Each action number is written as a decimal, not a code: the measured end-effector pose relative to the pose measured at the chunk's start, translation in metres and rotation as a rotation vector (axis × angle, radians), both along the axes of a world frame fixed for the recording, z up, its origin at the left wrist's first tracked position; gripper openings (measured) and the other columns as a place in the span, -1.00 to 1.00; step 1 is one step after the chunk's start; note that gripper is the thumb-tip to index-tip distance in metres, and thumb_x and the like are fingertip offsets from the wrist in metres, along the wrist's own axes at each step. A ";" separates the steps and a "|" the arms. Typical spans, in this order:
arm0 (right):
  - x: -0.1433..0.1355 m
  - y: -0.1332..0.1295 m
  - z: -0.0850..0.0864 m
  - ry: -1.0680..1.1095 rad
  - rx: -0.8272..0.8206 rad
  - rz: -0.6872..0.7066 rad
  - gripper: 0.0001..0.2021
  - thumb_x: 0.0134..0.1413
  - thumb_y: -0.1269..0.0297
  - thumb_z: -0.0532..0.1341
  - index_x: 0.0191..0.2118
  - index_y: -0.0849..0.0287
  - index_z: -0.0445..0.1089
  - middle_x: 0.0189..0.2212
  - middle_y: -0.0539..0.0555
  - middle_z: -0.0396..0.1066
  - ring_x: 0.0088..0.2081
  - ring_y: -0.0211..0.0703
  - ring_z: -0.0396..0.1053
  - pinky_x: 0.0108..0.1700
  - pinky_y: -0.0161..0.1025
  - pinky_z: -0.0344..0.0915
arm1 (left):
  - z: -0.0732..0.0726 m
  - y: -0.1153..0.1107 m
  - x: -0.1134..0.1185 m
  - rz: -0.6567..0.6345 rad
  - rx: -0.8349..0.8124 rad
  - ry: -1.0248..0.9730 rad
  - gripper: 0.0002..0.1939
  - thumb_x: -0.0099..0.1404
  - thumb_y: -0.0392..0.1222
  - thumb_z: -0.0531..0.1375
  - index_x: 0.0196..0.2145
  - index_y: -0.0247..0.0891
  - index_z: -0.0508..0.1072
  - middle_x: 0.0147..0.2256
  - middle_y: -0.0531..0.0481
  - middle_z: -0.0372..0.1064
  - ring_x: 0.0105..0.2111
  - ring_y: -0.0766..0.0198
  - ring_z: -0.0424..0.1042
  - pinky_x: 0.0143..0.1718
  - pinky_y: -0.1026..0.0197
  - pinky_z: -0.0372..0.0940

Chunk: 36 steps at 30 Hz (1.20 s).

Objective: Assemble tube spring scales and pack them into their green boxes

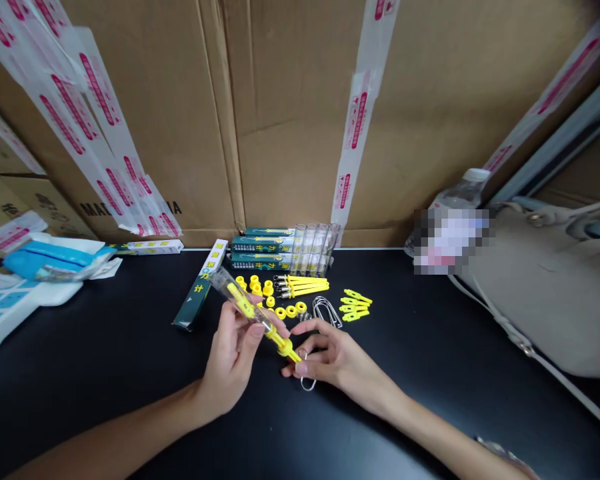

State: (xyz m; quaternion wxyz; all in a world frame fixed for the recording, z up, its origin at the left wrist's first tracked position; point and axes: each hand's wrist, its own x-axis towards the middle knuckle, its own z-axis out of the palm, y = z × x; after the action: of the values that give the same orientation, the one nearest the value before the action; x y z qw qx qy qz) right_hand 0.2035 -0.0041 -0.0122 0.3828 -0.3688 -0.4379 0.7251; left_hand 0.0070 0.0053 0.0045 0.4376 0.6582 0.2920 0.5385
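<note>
- Two bare hands, mid-table: left hand (234, 350) curled round a clear-plastic spring scale (250, 310), grip snug on the tube; right hand (337, 360) in a narrow pinch on a bent wire hook (308, 385) at the scale's yellow near-right end.
- Scale: smooth round tube, glossy yellow plastic inside, held aslant above the table's middle.
- Just beyond hands: flanged yellow caps (267, 288), yellow rings (291, 311), slim yellow rods (307, 287) with metal at left ends, loose wire hooks (327, 312), flat yellow clips (355, 308).
- Farther: stacked green-and-white cartons (260, 260), clear tubes (313, 247) side by side at their right; single carton (189, 307) aslant, left.
- Surface: smooth black tabletop (300, 440).
- Left: blue soft packet (55, 257), crinkly plastic.
- Right: clear bottle (463, 195), white cap; beige bag (555, 293), thin strap.
- Far side: brown cardboard (290, 147), red-printed packing tape (354, 120).
</note>
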 end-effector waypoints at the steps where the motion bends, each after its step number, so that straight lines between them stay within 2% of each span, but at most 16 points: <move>1: 0.000 0.000 0.000 -0.001 0.001 -0.001 -0.48 -0.17 0.30 0.52 -0.09 0.16 0.30 -0.45 -0.13 0.41 -0.30 -0.06 0.63 -0.26 -0.30 0.43 | 0.000 0.001 0.001 0.013 -0.025 0.004 -0.83 0.53 -0.09 -0.01 0.01 -0.13 0.13 -0.23 0.00 0.52 -0.22 0.24 0.54 -0.14 0.17 0.38; 5: 0.000 0.002 0.003 -0.014 0.022 0.002 -0.44 -0.14 0.26 0.50 -0.03 0.15 0.27 -0.38 -0.05 0.50 -0.41 -0.13 0.59 -0.34 -0.24 0.46 | 0.000 0.004 0.004 0.050 -0.095 0.002 -0.81 0.53 -0.06 -0.01 0.01 -0.15 0.15 -0.25 0.00 0.52 -0.21 0.23 0.54 -0.12 0.15 0.38; 11: 0.004 0.000 0.008 -0.022 0.025 0.039 -0.41 -0.12 0.28 0.50 0.02 0.18 0.28 -0.27 0.08 0.57 -0.35 -0.22 0.56 -0.29 -0.30 0.41 | 0.000 0.007 0.002 0.034 -0.101 -0.043 -0.80 0.52 -0.07 0.00 0.03 -0.15 0.15 -0.20 -0.03 0.53 -0.19 0.22 0.56 -0.16 0.18 0.41; 15: 0.006 0.000 0.013 0.053 -0.038 0.046 -0.55 0.07 0.10 0.39 0.00 0.24 0.38 -0.18 0.19 0.57 -0.32 -0.23 0.55 -0.22 -0.29 0.37 | -0.002 0.007 0.000 0.029 -0.110 -0.091 -0.78 0.51 -0.09 0.03 0.05 -0.13 0.15 -0.13 -0.05 0.52 -0.16 0.21 0.56 -0.15 0.19 0.42; 18: 0.006 0.000 0.016 0.072 -0.043 0.045 -0.54 0.17 0.00 0.29 0.02 0.27 0.42 -0.15 0.23 0.56 -0.32 -0.26 0.51 -0.22 -0.29 0.35 | -0.002 0.007 -0.001 0.017 -0.146 -0.113 -0.77 0.50 -0.08 0.04 0.06 -0.13 0.15 -0.13 -0.04 0.52 -0.19 0.21 0.58 -0.19 0.20 0.45; 24: 0.007 -0.001 0.019 -0.045 -0.027 0.093 -0.43 -0.11 0.26 0.49 0.05 0.19 0.38 -0.13 0.17 0.55 -0.38 -0.28 0.45 -0.26 -0.25 0.36 | -0.001 0.008 0.000 0.000 -0.202 -0.154 -0.73 0.47 -0.02 0.08 0.04 -0.14 0.19 -0.15 -0.04 0.52 -0.20 0.21 0.58 -0.26 0.24 0.49; 30: 0.009 0.000 0.021 -0.048 -0.032 0.129 -0.46 -0.05 0.29 0.45 0.08 0.20 0.35 -0.13 0.18 0.55 -0.39 -0.30 0.47 -0.30 -0.29 0.37 | 0.000 0.009 0.000 -0.024 -0.264 -0.167 -0.70 0.46 0.02 0.09 0.04 -0.13 0.19 -0.17 -0.03 0.50 -0.25 0.22 0.59 -0.29 0.21 0.51; 36: 0.006 -0.001 0.026 -0.040 -0.079 0.144 -0.41 -0.07 0.24 0.47 0.09 0.21 0.32 -0.10 0.20 0.51 -0.45 -0.33 0.48 -0.36 -0.32 0.40 | 0.000 0.010 0.000 0.005 -0.258 -0.144 -0.67 0.45 0.02 0.10 0.07 -0.14 0.20 -0.19 -0.03 0.50 -0.31 0.22 0.59 -0.30 0.21 0.51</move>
State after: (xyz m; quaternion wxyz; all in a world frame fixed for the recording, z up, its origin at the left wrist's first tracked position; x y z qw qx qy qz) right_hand 0.2091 -0.0052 0.0141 0.3059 -0.3655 -0.4422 0.7598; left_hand 0.0069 0.0154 0.0042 0.5369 0.5556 0.3283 0.5434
